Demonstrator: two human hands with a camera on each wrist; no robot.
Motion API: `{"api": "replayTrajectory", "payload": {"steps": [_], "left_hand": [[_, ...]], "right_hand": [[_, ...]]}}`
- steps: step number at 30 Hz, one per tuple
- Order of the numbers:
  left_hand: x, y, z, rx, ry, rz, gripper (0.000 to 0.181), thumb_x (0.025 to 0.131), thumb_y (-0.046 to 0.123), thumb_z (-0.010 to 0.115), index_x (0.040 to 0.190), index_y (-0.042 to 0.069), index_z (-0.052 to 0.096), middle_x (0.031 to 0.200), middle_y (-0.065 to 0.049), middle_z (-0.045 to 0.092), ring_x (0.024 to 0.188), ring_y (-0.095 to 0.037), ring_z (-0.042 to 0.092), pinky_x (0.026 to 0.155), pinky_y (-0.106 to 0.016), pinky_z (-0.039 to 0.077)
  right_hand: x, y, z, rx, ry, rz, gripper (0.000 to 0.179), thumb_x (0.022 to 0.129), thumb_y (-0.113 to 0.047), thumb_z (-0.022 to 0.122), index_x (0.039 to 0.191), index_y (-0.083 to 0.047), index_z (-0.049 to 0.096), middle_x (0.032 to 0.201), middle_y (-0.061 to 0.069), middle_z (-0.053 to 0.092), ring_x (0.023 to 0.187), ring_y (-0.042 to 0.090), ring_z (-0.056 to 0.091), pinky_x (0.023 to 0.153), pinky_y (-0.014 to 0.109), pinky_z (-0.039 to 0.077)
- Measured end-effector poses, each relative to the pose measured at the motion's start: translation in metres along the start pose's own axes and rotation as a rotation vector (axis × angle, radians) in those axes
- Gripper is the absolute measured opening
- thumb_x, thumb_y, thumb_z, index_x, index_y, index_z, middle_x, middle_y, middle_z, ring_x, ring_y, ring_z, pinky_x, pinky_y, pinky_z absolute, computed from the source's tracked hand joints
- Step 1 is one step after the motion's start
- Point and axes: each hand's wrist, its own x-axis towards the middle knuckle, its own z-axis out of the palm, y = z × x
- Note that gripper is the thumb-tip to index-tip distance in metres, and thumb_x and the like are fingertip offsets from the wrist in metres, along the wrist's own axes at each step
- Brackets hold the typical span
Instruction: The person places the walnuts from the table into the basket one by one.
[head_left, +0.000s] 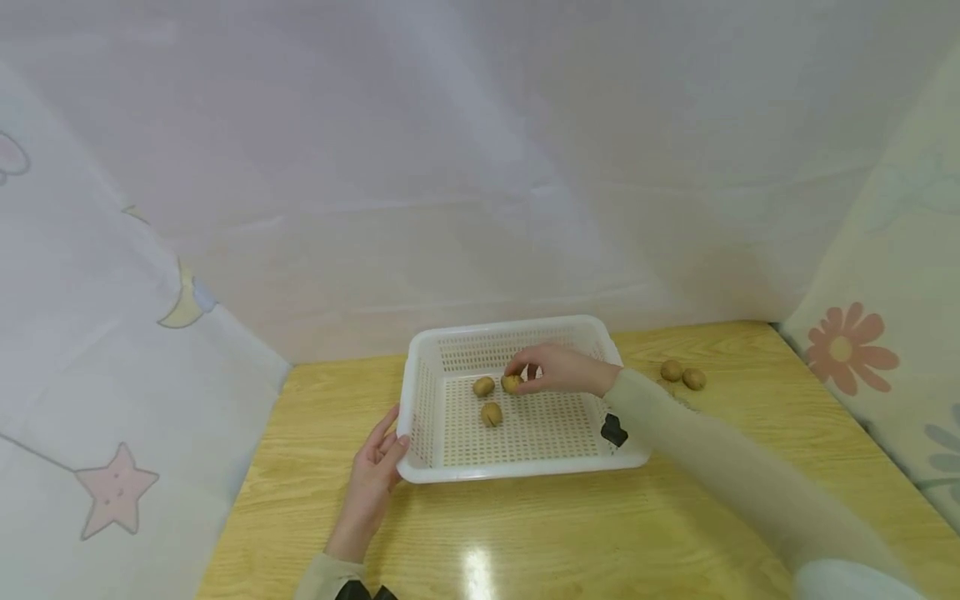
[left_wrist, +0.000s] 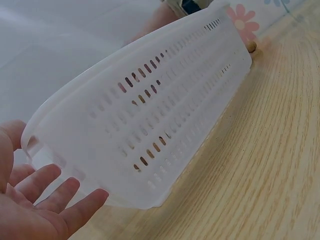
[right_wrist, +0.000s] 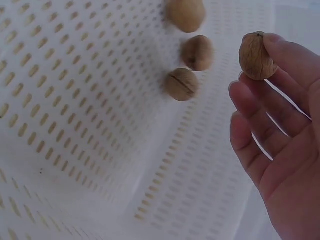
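Note:
A white plastic basket (head_left: 525, 471) with slotted walls rests on the wooden table. My left hand (head_left: 372, 475) holds its left end, thumb at the rim and fingers along the outer wall; the left wrist view shows those fingers (left_wrist: 62, 192) beside the basket. Inside the basket reaches my right hand (head_left: 562, 369), pinching a walnut (right_wrist: 257, 56) between thumb and fingertips. Three walnuts lie in the basket in the right wrist view: one is pale (right_wrist: 186, 14), one sits in the middle (right_wrist: 196, 52), and one shows a dark seam (right_wrist: 182, 84).
Right of the basket, two more walnuts (head_left: 682, 375) sit on the table (head_left: 510, 533), partly beyond my right sleeve (head_left: 720, 467). Pale cloth (head_left: 480, 183) hangs behind the table, with printed cloth on both sides.

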Motion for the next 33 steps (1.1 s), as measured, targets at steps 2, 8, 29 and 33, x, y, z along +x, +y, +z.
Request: {"api": "replayTrajectory", "payload": {"steps": [2,8,29,33], "left_hand": [[-0.001,-0.001,0.001,-0.007,0.003,-0.012,0.062,0.107,0.012,0.058,0.163,0.012,0.033,0.158,-0.023,0.045,0.129,-0.023,0.062,0.095,-0.039,0.059],[-0.005,-0.003,0.002,-0.019,0.012,-0.031,0.063,0.106,0.011,0.058,0.164,0.012,0.033,0.159,-0.023,0.044,0.13,-0.025,0.061,0.096,-0.039,0.059],[-0.004,0.0,0.002,0.016,-0.01,0.0,0.064,0.107,0.012,0.058,0.164,0.007,0.028,0.158,-0.026,0.042,0.13,-0.025,0.062,0.093,-0.036,0.06],[-0.002,0.002,0.002,0.013,-0.012,0.004,0.064,0.107,0.013,0.058,0.164,0.008,0.029,0.159,-0.025,0.043,0.13,-0.025,0.061,0.093,-0.037,0.06]], "right_hand": [[0.005,0.003,0.008,0.01,-0.035,0.015,0.03,0.1,-0.024,0.073,0.127,-0.011,0.072,0.118,-0.005,0.072,0.094,0.008,0.063,0.084,0.029,0.054],[0.012,0.015,0.029,0.015,-0.116,-0.002,0.026,0.097,-0.022,0.076,0.121,-0.012,0.074,0.113,-0.005,0.073,0.091,0.012,0.063,0.079,0.028,0.053],[0.015,0.007,0.013,0.019,-0.12,0.039,0.021,0.1,-0.017,0.071,0.121,-0.013,0.071,0.119,0.007,0.072,0.103,0.02,0.065,0.09,0.037,0.055],[0.003,-0.001,-0.009,0.028,-0.038,0.0,0.025,0.102,-0.02,0.07,0.125,-0.013,0.071,0.122,0.007,0.072,0.103,0.016,0.066,0.091,0.038,0.056]]}}
